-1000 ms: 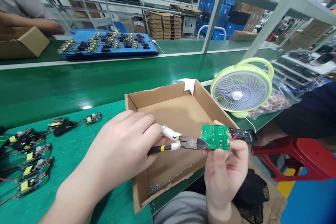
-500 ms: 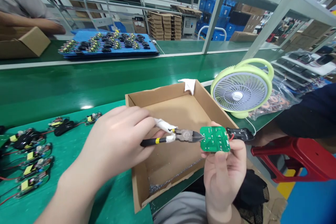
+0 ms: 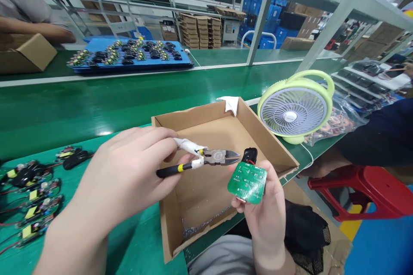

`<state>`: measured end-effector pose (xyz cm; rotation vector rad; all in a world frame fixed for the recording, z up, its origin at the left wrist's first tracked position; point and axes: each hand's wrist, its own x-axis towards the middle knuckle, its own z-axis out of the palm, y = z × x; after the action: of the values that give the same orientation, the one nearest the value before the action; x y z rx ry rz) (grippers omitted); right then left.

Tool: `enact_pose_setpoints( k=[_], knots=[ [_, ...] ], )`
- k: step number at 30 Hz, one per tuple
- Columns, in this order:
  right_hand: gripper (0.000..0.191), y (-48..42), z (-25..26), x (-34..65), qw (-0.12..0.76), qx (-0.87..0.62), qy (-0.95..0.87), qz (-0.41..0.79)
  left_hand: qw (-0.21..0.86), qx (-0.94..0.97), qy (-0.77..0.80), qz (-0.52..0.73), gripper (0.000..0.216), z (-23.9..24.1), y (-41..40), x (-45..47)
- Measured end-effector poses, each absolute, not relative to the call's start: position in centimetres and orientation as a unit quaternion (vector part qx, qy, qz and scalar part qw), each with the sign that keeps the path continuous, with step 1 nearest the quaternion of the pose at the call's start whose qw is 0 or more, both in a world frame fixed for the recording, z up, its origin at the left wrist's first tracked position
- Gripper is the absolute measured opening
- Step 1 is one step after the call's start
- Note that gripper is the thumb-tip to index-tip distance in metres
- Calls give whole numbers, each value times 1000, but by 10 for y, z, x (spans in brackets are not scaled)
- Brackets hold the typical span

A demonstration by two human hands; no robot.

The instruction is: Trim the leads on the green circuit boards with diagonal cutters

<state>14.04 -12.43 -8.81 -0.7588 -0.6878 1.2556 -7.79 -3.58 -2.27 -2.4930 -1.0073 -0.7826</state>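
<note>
My left hand [image 3: 129,176] is wrapped round small side cutters [image 3: 206,157] with black-and-yellow handles and white tape on one handle; their jaws point right. My right hand [image 3: 263,212] pinches a small green circuit board [image 3: 247,182], solder side up and tilted, with a black housing [image 3: 250,154] hanging from it on a red wire. The cutter tips sit just above and left of the board, not touching it. Both are held over an open shallow cardboard box [image 3: 264,137] with fine metal clippings in its near corner.
Several wired boards with black housings [image 3: 35,193] lie at the left on the green bench. A green desk fan [image 3: 295,109] stands right of the box. A blue tray of boards [image 3: 129,53] lies beyond the green conveyor [image 3: 97,99]. Another person's arm [image 3: 35,32] shows far left, a red stool [image 3: 361,193] right.
The cutters have drawn back left and up off the board. My right hand has lowered and turned the board, swinging the black housing from its right side to behind it.
</note>
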Motion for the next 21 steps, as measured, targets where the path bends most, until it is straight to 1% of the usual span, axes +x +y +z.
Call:
enact_pose_setpoints(
  k=[5, 11, 16, 21],
  knots=[
    [38, -124, -86, 141, 670, -305, -307, 603, 174, -878, -348, -277, 15, -20, -38, -76],
    [35, -124, -90, 142, 655, -311, -313, 614, 126, -881, -365, -276, 19, -18, -44, -69],
    [36, -125, -96, 143, 638, -327, -326, 616, 153, -899, -312, -266, 22, -19, -43, -60],
    [37, -126, -97, 143, 637, -318, -328, 621, 162, -905, -294, -262, 23, -18, -43, -58]
  ],
)
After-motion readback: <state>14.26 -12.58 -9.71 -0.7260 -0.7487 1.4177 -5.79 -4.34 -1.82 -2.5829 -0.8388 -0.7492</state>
